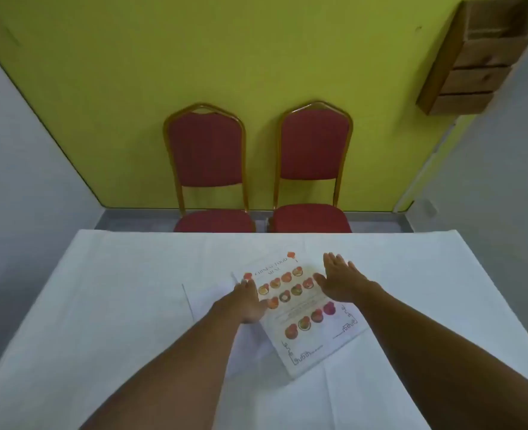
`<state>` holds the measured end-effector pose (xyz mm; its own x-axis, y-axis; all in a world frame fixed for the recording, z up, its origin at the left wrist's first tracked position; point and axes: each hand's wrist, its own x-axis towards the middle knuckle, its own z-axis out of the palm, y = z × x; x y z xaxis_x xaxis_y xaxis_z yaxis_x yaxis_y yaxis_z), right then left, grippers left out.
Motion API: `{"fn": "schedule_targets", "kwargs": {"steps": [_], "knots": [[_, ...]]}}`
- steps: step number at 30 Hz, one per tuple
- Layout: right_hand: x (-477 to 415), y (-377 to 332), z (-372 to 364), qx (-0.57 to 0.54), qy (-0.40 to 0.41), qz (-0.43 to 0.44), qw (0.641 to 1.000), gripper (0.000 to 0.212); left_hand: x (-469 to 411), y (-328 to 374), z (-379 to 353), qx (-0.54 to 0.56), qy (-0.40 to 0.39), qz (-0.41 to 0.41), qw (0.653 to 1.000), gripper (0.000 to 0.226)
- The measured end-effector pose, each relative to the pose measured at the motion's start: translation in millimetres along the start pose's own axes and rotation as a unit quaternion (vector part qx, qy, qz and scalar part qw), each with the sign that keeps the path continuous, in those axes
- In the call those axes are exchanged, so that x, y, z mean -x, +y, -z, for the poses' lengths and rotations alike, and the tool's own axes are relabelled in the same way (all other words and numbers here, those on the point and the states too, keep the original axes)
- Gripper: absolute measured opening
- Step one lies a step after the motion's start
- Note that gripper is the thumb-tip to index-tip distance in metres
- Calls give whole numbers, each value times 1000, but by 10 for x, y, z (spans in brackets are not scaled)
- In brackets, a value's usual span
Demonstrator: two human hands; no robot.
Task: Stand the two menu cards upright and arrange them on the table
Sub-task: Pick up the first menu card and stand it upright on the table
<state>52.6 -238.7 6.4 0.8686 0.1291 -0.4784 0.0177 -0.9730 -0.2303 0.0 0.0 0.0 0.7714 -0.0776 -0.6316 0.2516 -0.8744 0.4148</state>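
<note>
A printed menu card (306,318) with red and orange food pictures lies flat and tilted on the white tablecloth (116,305). A second, plain white card (206,297) lies flat partly under its left side, with only its blank face showing. My left hand (245,301) rests over the printed card's left edge, fingers together and pointing away. My right hand (338,279) hovers by the card's upper right edge, fingers spread, holding nothing. Whether the left fingers grip the card's edge is hidden.
Two red padded chairs (208,169) (313,166) with gold frames stand behind the table's far edge, against a yellow-green wall. A wooden shelf unit (480,57) hangs at the upper right. The tablecloth extends to both sides of the cards.
</note>
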Motion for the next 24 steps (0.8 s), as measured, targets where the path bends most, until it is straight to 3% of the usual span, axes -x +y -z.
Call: {"fn": "schedule_targets", "kwargs": {"steps": [10, 13, 17, 24], "knots": [[-31, 214, -379, -106, -45, -34, 993, 75, -49, 81, -466, 78, -29, 90, 992, 93], [12, 191, -377, -154, -9, -24, 988, 50, -136, 79, -501, 119, -6, 83, 989, 91], [100, 170, -341, -218, 46, -44, 974, 23, -87, 176, -453, 184, 60, 53, 980, 58], [176, 214, -47, -279, 160, -88, 943, 27, -69, 483, -234, 259, 120, 47, 957, 63]]}}
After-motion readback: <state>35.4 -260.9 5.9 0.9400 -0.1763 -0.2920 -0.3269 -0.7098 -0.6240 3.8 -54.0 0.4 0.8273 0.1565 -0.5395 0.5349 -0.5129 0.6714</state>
